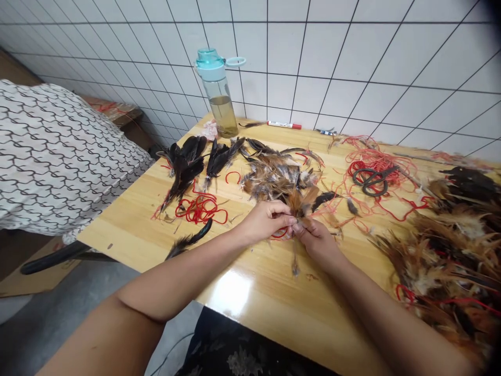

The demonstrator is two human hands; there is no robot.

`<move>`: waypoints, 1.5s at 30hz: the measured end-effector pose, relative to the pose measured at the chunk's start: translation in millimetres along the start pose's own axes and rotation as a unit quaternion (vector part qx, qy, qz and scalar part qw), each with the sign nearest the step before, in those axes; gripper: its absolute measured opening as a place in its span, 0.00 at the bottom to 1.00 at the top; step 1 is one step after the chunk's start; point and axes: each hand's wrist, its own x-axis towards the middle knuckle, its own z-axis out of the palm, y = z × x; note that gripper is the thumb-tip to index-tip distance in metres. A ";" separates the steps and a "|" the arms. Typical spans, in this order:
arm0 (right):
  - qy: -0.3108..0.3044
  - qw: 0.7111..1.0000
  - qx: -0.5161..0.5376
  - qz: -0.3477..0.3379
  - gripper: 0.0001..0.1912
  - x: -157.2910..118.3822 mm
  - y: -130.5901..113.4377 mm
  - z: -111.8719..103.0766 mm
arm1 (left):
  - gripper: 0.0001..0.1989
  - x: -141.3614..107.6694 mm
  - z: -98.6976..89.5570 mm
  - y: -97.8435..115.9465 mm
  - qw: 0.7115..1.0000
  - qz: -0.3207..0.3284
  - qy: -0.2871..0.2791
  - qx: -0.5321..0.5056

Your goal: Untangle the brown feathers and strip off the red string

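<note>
Between my two hands, above the middle of the table, is a small bunch of brown feathers (301,202). My left hand (268,219) pinches its base from the left, and my right hand (319,240) closes on it from the right. The fingertips of both hands meet at the quills, so the exact grip is partly hidden. Just beyond my hands lies a loose pile of brown and grey feathers (274,175). A bit of red cord (279,233) shows beneath my left fingers.
Black feather bundles (186,162) and coiled red string (203,208) lie left. A water bottle (221,99) and red-capped marker (284,125) stand or lie near the tiled wall. Scissors (371,180) rest on tangled red strings (385,162). A large feather heap (450,240) covers the right side.
</note>
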 end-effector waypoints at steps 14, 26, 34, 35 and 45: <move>-0.027 0.999 -0.016 -0.020 0.19 -1.0 -0.8 -1.5 | 0.17 0.5 2.7 -8.4 0.974 -0.078 -0.026 -0.212; 0.093 0.989 -0.102 -0.045 0.11 -3.7 5.0 5.3 | 0.17 5.6 -6.5 -4.6 0.936 -0.068 0.085 -0.335; 0.106 0.989 -0.085 -0.050 0.08 -0.7 7.2 3.6 | 0.17 2.7 10.6 -15.6 0.967 -0.090 0.050 -0.231; 0.107 0.989 -0.087 -0.054 0.10 -0.2 7.5 3.3 | 0.16 2.8 10.8 -17.2 0.978 -0.075 0.053 -0.189; 0.053 0.994 -0.043 -0.081 0.13 2.2 7.4 1.7 | 0.14 3.6 10.0 -22.1 0.990 -0.028 0.023 -0.133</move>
